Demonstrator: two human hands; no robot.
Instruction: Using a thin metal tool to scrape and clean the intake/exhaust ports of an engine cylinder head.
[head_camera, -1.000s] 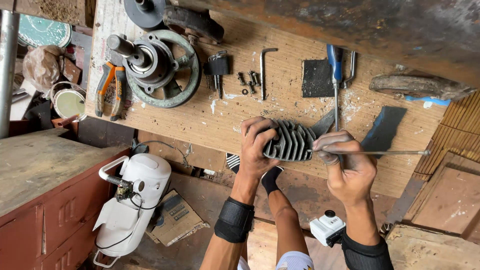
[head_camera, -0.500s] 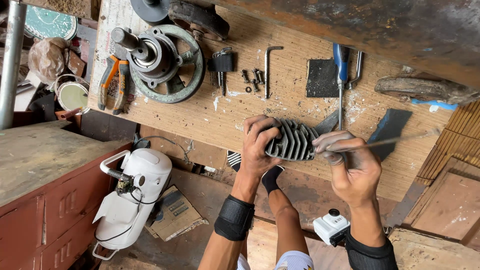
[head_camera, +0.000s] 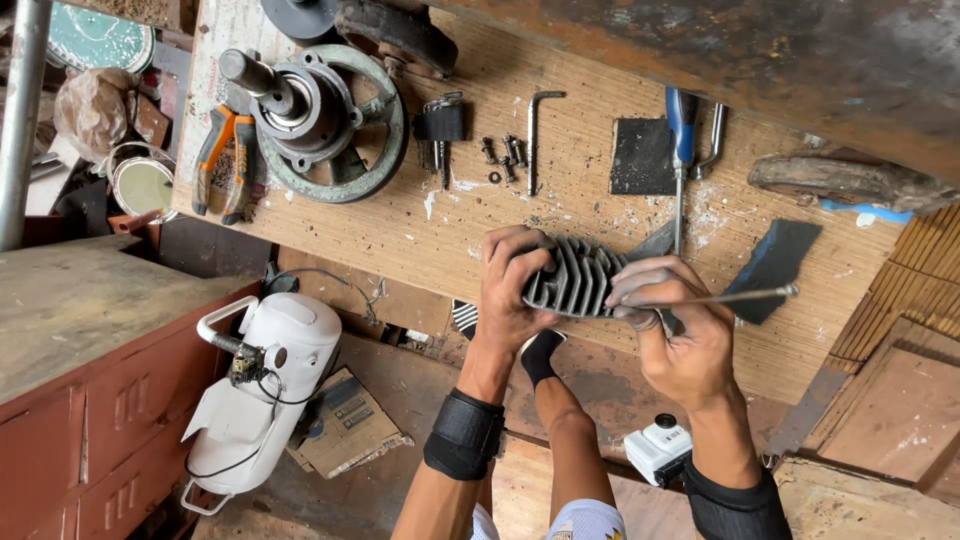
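At the near edge of the wooden bench (head_camera: 400, 240), the left hand (head_camera: 515, 285) is closed around one end of a grey finned metal block (head_camera: 578, 277), pinning it against the boards, while the right hand (head_camera: 672, 330) is closed on a thin metal rod (head_camera: 735, 296) whose free end points toward the bench's right end. The rod's working end is hidden behind the fingers, so where it meets the fins cannot be told. To do this well, the left grip should press the block flat and firm so it cannot rock, and the rod should be worked in short, controlled strokes along the fins, not across them, since thin fins probably bend or chip easily. The block sits right at the bench edge, partly over it as far as can be seen, so a slip could send it off toward the floor; sliding it a little inward would be safer. Room is tight on the right: a blue-handled screwdriver (head_camera: 681, 130) lies just behind the block and a dark flat pad (head_camera: 775, 262) lies under the rod's tip. Loose bolts (head_camera: 503, 152) and an L-shaped key (head_camera: 534, 135) sit further back, well apart, with bare board between.
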